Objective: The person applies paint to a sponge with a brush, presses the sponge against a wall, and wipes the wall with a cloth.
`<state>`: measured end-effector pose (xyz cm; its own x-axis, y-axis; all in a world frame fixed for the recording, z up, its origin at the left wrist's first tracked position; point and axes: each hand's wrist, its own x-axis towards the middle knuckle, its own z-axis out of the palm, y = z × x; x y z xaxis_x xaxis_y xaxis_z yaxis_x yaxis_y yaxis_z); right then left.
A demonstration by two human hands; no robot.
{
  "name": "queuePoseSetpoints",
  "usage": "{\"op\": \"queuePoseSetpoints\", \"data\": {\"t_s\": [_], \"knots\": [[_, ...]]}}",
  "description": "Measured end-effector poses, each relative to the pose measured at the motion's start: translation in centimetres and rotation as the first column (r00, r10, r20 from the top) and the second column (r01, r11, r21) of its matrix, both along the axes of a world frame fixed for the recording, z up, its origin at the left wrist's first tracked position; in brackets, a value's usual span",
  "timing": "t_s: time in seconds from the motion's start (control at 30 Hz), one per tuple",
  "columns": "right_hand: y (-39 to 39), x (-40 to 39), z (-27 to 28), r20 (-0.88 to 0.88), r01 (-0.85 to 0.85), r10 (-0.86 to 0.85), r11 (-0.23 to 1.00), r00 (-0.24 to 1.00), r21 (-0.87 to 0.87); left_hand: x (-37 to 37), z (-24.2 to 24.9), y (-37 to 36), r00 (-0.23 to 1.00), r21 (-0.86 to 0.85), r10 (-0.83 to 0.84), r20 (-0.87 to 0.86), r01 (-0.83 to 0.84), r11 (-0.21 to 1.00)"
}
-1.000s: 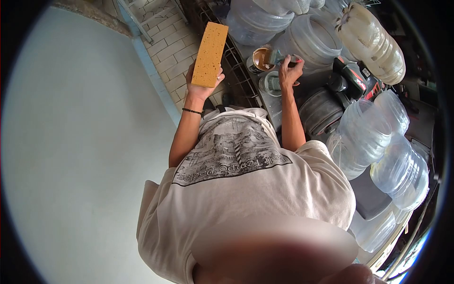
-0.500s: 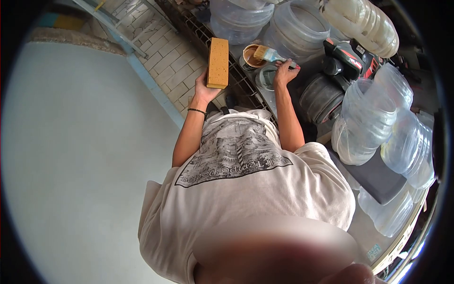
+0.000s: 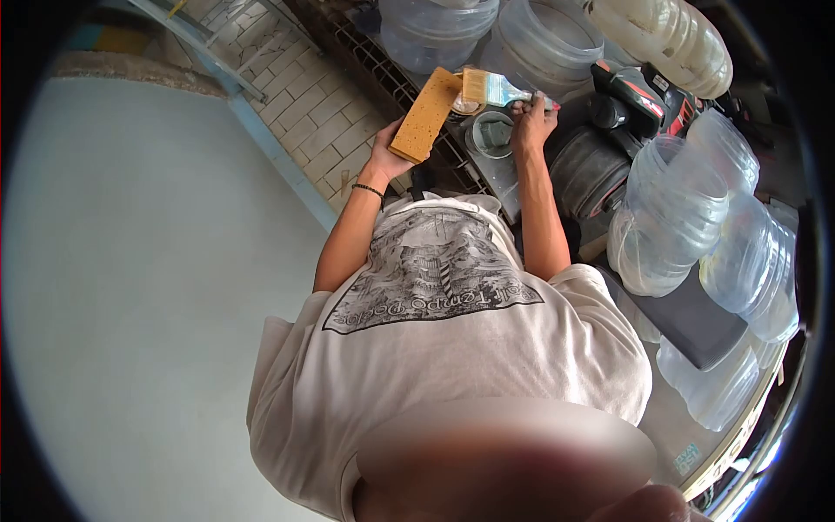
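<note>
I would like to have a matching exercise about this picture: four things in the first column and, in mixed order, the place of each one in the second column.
Things:
1. Yellow-brown speckled rectangular block
2. Flat paintbrush with pale bristles
3. Dark beaded bracelet
4. Clear round cup

Places:
A. Around the left wrist
B. Standing on the grey tabletop
C. Held in the left hand
D. Held in the right hand

Right pairs: 1-C, 2-D, 3-A, 4-B
</note>
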<state>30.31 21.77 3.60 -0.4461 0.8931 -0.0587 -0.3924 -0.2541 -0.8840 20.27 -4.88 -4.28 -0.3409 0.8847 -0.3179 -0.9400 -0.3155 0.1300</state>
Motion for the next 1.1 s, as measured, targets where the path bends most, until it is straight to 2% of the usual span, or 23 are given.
{"op": "queuePoseSetpoints", "data": {"t_s": [0.03, 0.2, 0.3, 0.33, 0.43, 0.63, 0.7, 0.73, 0.83, 0.93, 1.03, 1.1], "knots": [[-0.4, 0.1, 1.3, -0.033, -0.081, 0.082, 0.996, 0.996, 0.027, 0.0, 0.3, -0.1, 0.998, 0.004, -0.032, -0.048, 0.032, 0.999], [-2.5, 0.0, 5.6, 0.222, -0.349, 0.291, 0.891, 0.93, 0.292, 0.1, 2.5, -1.4, 0.987, 0.107, -0.105, -0.124, 0.118, 0.987], [-1.2, -1.1, 6.2, 0.205, -0.341, 0.277, 0.827, 0.939, 0.447, 0.3, 3.4, -2.1, 0.97, 0.166, -0.107, -0.218, 0.144, 0.975], [-0.6, -1.6, 6.8, 0.199, -0.359, 0.299, 0.817, 0.933, 0.452, 0.2, 3.8, -2.6, 0.96, 0.185, -0.1, -0.26, 0.152, 0.971], [1.1, -2.2, 8.6, 0.208, -0.329, 0.256, 0.774, 0.944, 0.541, 0.5, 4.4, -3.3, 0.972, 0.142, -0.108, -0.209, 0.14, 0.98], [-2.6, -2.0, 9.6, 0.272, -0.549, 0.479, 0.681, 0.835, 0.485, 0.8, 4.8, -4.1, 0.979, 0.131, -0.085, -0.184, 0.11, 0.985], [-3.0, -2.3, 8.6, 0.331, -0.554, 0.447, 0.613, 0.831, 0.563, 1.0, 4.8, -4.3, 0.979, 0.096, -0.085, -0.185, 0.104, 0.99], [-2.5, -2.5, 8.6, 0.313, -0.53, 0.431, 0.625, 0.846, 0.573, 1.1, 4.8, -4.5, 0.979, 0.077, -0.085, -0.184, 0.1, 0.992], [-0.2, -2.9, 9.9, 0.278, -0.411, 0.303, 0.674, 0.912, 0.614, 0.5, 3.8, -4.9, 0.973, 0.28, -0.119, -0.199, 0.173, 0.944], [2.3, -2.8, 11.1, 0.324, -0.382, 0.212, 0.634, 0.922, 0.672, 1.4, 4.9, -5.1, 0.976, 0.051, -0.071, -0.206, 0.083, 0.995], [1.0, -2.0, 13.1, 0.271, -0.341, 0.208, 0.575, 0.94, 0.743, 1.6, 5.9, -5.2, 0.974, 0.054, -0.047, -0.221, 0.06, 0.997], [-1.1, -1.5, 13.4, 0.312, -0.385, 0.229, 0.468, 0.922, 0.795, 1.8, 6.2, -5.1, 0.983, 0.031, -0.024, -0.184, 0.03, 0.999]]}}
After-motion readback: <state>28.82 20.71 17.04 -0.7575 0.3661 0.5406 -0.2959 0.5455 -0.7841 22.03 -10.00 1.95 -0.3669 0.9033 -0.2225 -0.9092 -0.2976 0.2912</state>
